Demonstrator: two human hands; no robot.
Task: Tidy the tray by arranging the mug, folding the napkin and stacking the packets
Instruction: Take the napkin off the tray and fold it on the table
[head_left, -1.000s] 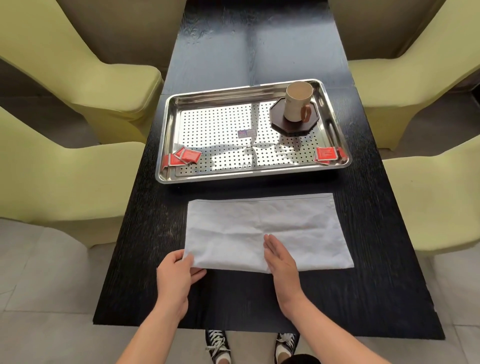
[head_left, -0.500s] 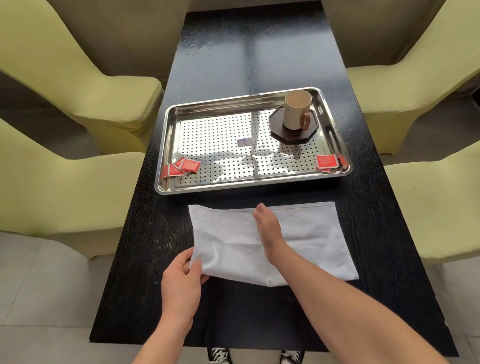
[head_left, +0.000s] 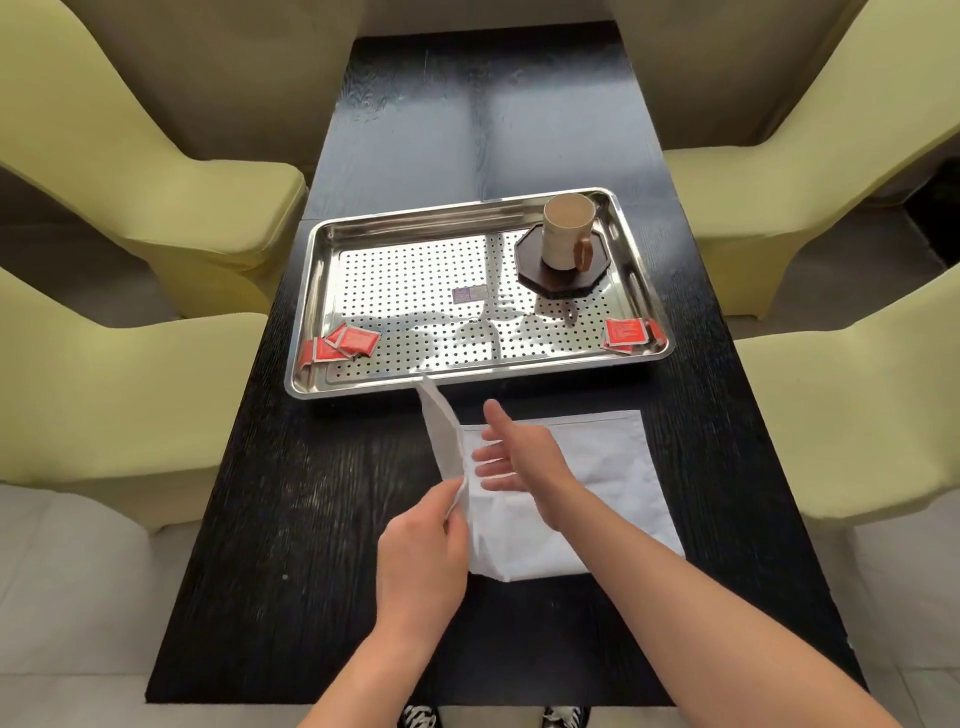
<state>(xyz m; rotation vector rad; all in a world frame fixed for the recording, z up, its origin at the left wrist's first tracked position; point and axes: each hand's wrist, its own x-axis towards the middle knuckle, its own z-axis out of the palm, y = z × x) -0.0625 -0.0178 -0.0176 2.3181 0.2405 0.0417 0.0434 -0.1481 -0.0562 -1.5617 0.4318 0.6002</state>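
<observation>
Head view of the napkin-folding step. The left hand pinches the left edge of the white napkin between thumb and fingertips and holds that half raised, nearly upright, its far corner reaching up to the near rim of the steel tray. The right hand is released, fingers straight and spread, palm turned toward the raised flap, over the middle of the cloth where the crease is to form; whether the fingers touch the flap cannot be told. A second earlier the napkin lay flat at full width along the near edge of the table, with the left hand at its near left corner and the right hand flat on its middle; since then the left half has come off the table and swung toward the right. This probably means a crosswise fold is under way and needs only the flap laid down over the right half and pressed. The mug stands upright on a dark octagonal coaster in the tray's far right corner. The red packets are not yet stacked: one loose group lies in the near left corner of the tray, another in the near right corner, well apart.
</observation>
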